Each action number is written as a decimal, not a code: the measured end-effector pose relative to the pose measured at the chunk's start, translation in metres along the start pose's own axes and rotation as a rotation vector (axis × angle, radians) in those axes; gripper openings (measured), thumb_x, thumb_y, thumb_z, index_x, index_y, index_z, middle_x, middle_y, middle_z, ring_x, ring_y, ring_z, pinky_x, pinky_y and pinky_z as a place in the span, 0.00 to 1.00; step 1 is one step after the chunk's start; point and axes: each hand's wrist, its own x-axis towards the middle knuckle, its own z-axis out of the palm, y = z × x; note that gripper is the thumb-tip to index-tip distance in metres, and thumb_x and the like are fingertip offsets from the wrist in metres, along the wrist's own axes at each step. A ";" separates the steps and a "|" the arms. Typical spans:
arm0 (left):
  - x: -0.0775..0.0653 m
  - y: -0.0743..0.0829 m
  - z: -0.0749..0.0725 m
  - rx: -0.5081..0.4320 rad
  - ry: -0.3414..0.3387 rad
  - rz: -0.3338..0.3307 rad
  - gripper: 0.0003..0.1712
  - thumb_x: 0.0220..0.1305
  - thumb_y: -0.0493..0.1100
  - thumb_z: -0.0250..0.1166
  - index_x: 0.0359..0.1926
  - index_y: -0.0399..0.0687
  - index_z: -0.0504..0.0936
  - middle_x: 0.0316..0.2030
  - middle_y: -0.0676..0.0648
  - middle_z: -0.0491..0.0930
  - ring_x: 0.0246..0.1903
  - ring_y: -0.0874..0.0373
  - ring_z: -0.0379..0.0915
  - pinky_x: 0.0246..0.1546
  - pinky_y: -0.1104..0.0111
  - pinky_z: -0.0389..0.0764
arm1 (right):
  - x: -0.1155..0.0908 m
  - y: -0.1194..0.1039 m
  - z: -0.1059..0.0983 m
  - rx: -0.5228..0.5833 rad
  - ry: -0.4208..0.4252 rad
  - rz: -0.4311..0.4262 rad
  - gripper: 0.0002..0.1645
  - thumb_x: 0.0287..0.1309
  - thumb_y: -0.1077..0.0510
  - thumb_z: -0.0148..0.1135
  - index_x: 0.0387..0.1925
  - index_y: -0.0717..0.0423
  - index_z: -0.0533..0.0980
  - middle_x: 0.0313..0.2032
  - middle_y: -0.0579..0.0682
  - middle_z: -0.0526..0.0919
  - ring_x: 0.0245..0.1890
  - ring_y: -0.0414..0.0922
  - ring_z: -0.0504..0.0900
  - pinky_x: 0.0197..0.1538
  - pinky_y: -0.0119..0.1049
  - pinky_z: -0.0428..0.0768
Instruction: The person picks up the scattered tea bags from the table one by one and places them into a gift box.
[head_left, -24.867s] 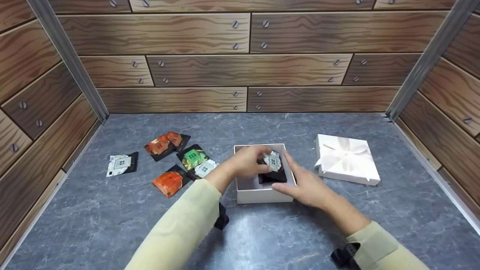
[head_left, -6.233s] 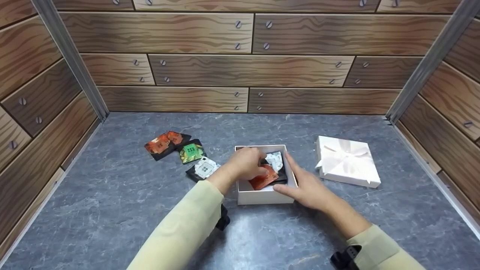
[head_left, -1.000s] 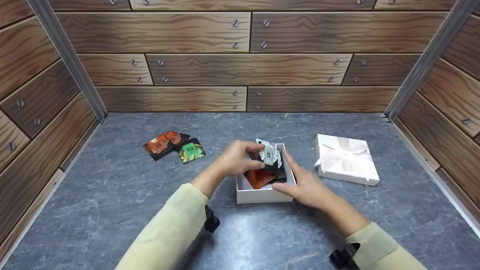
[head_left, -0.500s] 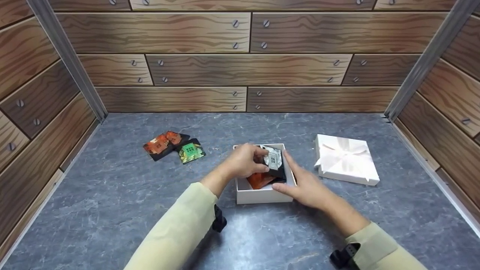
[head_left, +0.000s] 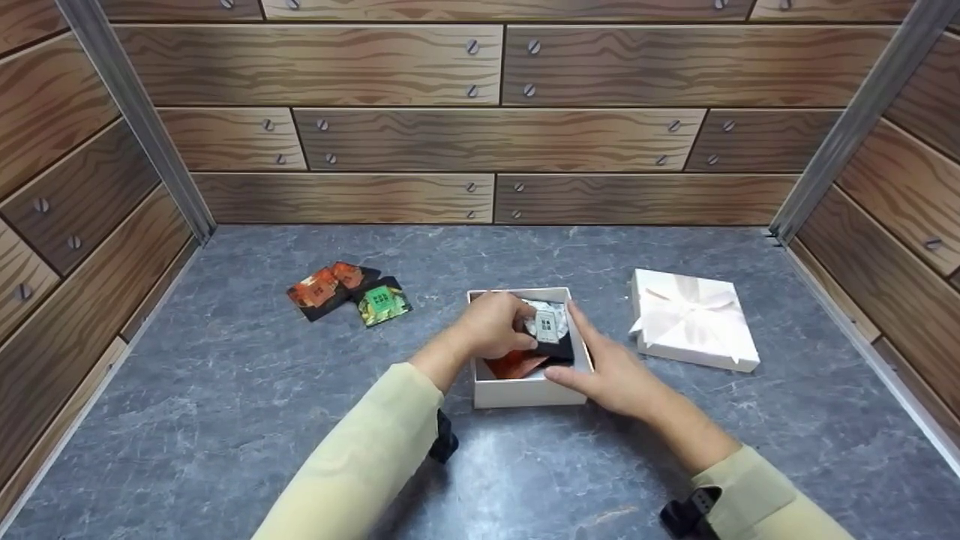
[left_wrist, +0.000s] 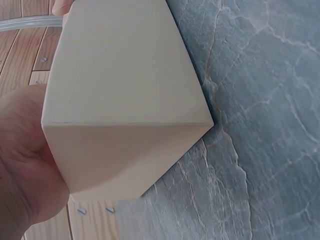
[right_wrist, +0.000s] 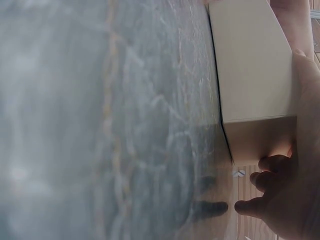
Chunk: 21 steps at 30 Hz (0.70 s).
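In the head view a white open box (head_left: 529, 394) stands in front of me. My left hand (head_left: 493, 324) reaches over its left wall and pinches a black sachet with a white-and-silver print (head_left: 547, 326), low inside the box. An orange-and-black sachet (head_left: 516, 365) lies under it, partly hidden by the hand. My right hand (head_left: 619, 373) holds the box's right wall, thumb over the rim near the front corner, other fingers along the outside. The left wrist view shows the box's outer walls (left_wrist: 125, 65) beside my left palm; the sachet is hidden there.
On the left of the grey marbled tabletop (head_left: 225, 420) lie two overlapping orange-and-black sachets (head_left: 315, 291) and a green one (head_left: 382, 300). A white lid with a ribbon bow (head_left: 697, 319) rests to the right of the box. Wood-patterned panels (head_left: 480, 142) enclose the back and sides.
Over the longer span several sachets left the tabletop for the box. In the last second my left hand lowered the white-printed sachet into the box. My right hand stayed put.
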 end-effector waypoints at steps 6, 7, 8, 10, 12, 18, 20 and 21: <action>0.000 0.001 0.000 0.033 -0.014 -0.024 0.10 0.64 0.44 0.77 0.43 0.46 0.90 0.22 0.56 0.75 0.29 0.58 0.70 0.34 0.66 0.72 | 0.000 0.000 -0.001 -0.006 0.001 0.000 0.67 0.64 0.28 0.67 0.87 0.49 0.42 0.71 0.75 0.68 0.68 0.70 0.73 0.69 0.65 0.70; 0.000 0.001 -0.001 0.032 -0.014 -0.031 0.12 0.65 0.45 0.77 0.47 0.45 0.91 0.24 0.55 0.77 0.30 0.58 0.71 0.37 0.66 0.74 | 0.000 0.000 -0.001 -0.008 0.003 -0.002 0.66 0.64 0.28 0.67 0.87 0.49 0.42 0.71 0.75 0.69 0.67 0.70 0.74 0.69 0.65 0.71; 0.000 0.002 -0.001 0.030 -0.015 -0.039 0.15 0.65 0.45 0.77 0.50 0.45 0.91 0.25 0.54 0.80 0.31 0.58 0.73 0.39 0.65 0.77 | 0.000 0.000 0.000 -0.008 0.005 -0.004 0.66 0.64 0.28 0.67 0.87 0.48 0.42 0.70 0.75 0.69 0.67 0.69 0.74 0.68 0.65 0.71; 0.000 0.002 -0.001 0.019 -0.019 -0.056 0.21 0.65 0.45 0.76 0.57 0.44 0.89 0.29 0.51 0.85 0.34 0.57 0.76 0.45 0.64 0.80 | 0.000 0.000 0.000 -0.008 0.010 -0.008 0.66 0.64 0.28 0.67 0.87 0.48 0.43 0.70 0.75 0.70 0.66 0.69 0.75 0.67 0.65 0.72; -0.001 0.002 -0.002 0.010 -0.025 -0.070 0.26 0.65 0.45 0.76 0.62 0.42 0.87 0.33 0.49 0.88 0.36 0.57 0.79 0.49 0.63 0.81 | 0.000 0.000 0.000 -0.009 0.012 -0.012 0.66 0.64 0.29 0.68 0.87 0.47 0.43 0.69 0.75 0.71 0.65 0.68 0.76 0.67 0.65 0.73; -0.002 0.002 -0.004 -0.014 -0.034 -0.066 0.28 0.66 0.42 0.75 0.65 0.41 0.84 0.37 0.48 0.91 0.41 0.57 0.84 0.54 0.63 0.82 | 0.000 0.000 0.001 0.001 0.011 -0.014 0.65 0.65 0.30 0.68 0.87 0.48 0.43 0.68 0.75 0.72 0.64 0.66 0.77 0.67 0.65 0.73; -0.002 0.002 -0.004 -0.020 -0.038 -0.065 0.28 0.67 0.42 0.74 0.66 0.41 0.84 0.38 0.48 0.91 0.41 0.57 0.84 0.54 0.63 0.82 | 0.000 0.000 0.001 0.004 0.012 -0.014 0.65 0.65 0.30 0.68 0.87 0.48 0.44 0.69 0.75 0.72 0.64 0.66 0.77 0.67 0.65 0.73; -0.002 0.002 -0.004 -0.022 -0.039 -0.065 0.28 0.67 0.42 0.74 0.66 0.41 0.84 0.38 0.48 0.91 0.42 0.57 0.84 0.54 0.63 0.82 | 0.000 0.000 0.001 0.006 0.012 -0.014 0.65 0.65 0.30 0.68 0.87 0.48 0.44 0.69 0.75 0.72 0.64 0.66 0.77 0.67 0.65 0.73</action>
